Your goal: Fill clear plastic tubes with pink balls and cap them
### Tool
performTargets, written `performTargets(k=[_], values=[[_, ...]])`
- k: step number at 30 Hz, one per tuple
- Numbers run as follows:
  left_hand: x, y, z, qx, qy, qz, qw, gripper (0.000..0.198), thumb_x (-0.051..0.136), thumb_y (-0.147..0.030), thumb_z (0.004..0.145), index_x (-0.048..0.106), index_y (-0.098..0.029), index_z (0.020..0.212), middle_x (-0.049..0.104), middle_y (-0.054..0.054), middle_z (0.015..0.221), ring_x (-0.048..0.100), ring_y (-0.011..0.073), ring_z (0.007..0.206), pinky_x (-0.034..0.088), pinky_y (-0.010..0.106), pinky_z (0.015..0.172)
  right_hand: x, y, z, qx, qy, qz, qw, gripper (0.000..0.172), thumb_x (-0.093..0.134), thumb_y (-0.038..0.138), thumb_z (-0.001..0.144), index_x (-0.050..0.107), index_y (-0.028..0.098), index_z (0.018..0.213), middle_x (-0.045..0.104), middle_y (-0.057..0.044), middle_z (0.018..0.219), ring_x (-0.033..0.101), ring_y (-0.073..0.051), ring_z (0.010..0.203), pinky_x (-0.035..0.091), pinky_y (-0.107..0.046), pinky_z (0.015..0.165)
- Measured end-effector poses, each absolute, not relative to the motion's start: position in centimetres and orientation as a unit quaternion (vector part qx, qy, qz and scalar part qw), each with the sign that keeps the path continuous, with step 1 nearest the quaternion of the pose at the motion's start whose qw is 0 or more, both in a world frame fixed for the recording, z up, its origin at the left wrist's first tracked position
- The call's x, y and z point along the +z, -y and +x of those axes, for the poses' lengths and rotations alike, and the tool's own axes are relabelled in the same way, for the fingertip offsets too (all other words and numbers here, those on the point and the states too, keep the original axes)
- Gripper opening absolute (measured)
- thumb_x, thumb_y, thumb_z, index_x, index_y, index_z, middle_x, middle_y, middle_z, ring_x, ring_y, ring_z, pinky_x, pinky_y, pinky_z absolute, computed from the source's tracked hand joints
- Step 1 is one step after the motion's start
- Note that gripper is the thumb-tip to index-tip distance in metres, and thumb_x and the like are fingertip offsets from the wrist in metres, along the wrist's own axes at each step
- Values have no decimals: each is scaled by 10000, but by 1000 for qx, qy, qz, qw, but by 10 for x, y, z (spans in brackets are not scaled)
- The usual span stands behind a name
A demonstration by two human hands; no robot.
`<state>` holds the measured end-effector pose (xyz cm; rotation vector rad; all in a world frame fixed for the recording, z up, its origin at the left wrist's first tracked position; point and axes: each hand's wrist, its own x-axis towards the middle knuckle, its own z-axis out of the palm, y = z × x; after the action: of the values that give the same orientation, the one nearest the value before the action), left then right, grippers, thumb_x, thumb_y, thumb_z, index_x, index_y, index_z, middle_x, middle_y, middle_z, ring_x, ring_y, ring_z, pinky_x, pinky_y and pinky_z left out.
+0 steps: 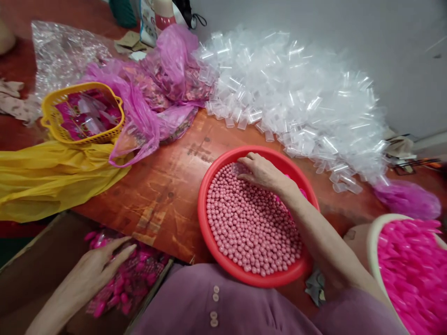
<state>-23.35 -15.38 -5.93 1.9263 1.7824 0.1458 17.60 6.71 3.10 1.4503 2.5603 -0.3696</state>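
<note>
My right hand (260, 170) reaches into a red basin (206, 223) full of small round pink beads (244, 223). Between its thumb and fingers is a small clear plastic container (237, 170), low against the beads near the far left wall. Some bright pink pieces (302, 192) show behind my forearm inside the basin. On the lower left, my left hand (101, 263) hangs over a cardboard box (35, 246), fingers stretched out and apart. Beneath it, bright pink pieces and clear containers with pink contents (125, 288) fill the box.
A large heap of clear plastic containers (289, 88) lies against the wall. At right stands a cream bucket (373, 242) of bright pink plastic pieces (415, 274). To the left are a yellow basket (52, 116), a yellow bag (52, 177) and a pink plastic bag (139, 121).
</note>
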Motion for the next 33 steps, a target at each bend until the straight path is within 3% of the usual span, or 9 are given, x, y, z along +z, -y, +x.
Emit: performTargets(k=[3,6,9,15,19,22,25,30,33], values=[[-17,126,-188,190,-660,649,327,364,527,-481,891,724,-222,1054,764,31,988,730,219,858,589,281,795,35,-62,175,-80,-880,457,106,241,562,272,941,639,132,1121,630,-134,1097,582,-242,1006,443,-325,825],[9,97,-134,348,-587,641,350,255,539,-370,923,695,-220,1057,764,17,957,720,180,871,564,261,834,37,-53,169,-24,-888,436,143,201,492,179,951,665,103,1019,656,-140,986,597,-240,885,432,-339,753],[8,68,-80,431,-519,661,330,321,489,-320,958,628,-153,1193,703,87,1184,664,184,1088,509,289,978,33,-38,157,30,-896,404,183,222,472,63,907,692,69,936,671,-172,912,606,-260,821,434,-364,713],[-19,42,-25,345,-484,779,201,447,385,-291,995,466,-81,1380,563,171,1381,501,243,1318,293,466,1173,22,-15,142,-29,-912,354,207,245,474,24,884,715,49,924,688,-179,902,632,-252,824,457,-344,736],[-17,43,-27,313,-489,789,200,441,342,-245,999,446,-74,1392,550,171,1394,485,233,1329,231,474,1194,24,-14,149,-111,-914,343,187,255,477,11,863,694,66,986,667,-145,951,618,-222,846,449,-310,745],[-14,44,-29,312,-489,789,202,436,336,-222,997,445,-77,1394,547,160,1401,482,223,1332,196,477,1204,23,-15,157,-195,-906,336,167,225,506,1,808,674,95,923,645,-105,929,588,-180,778,444,-280,721],[-14,43,-29,313,-492,785,207,431,332,-216,995,449,-94,1392,544,143,1409,475,219,1338,163,490,1211,18,-15,166,-278,-893,338,107,192,531,32,790,645,102,927,638,-91,929,572,-168,771,456,-282,738],[-17,43,-29,318,-489,784,212,429,318,-228,998,464,-105,1381,557,142,1396,487,218,1329,161,512,1211,13,-9,181,-440,-827,344,-55,300,615,232,861,600,113,1136,656,-89,1045,598,-186,928,480,-320,851],[-14,43,-30,311,-488,789,207,427,321,-240,1001,464,-110,1382,560,147,1391,485,225,1332,150,538,1210,16,-4,185,-510,-772,369,-92,297,635,304,865,613,132,1107,660,-54,1008,602,-173,906,492,-312,842]])
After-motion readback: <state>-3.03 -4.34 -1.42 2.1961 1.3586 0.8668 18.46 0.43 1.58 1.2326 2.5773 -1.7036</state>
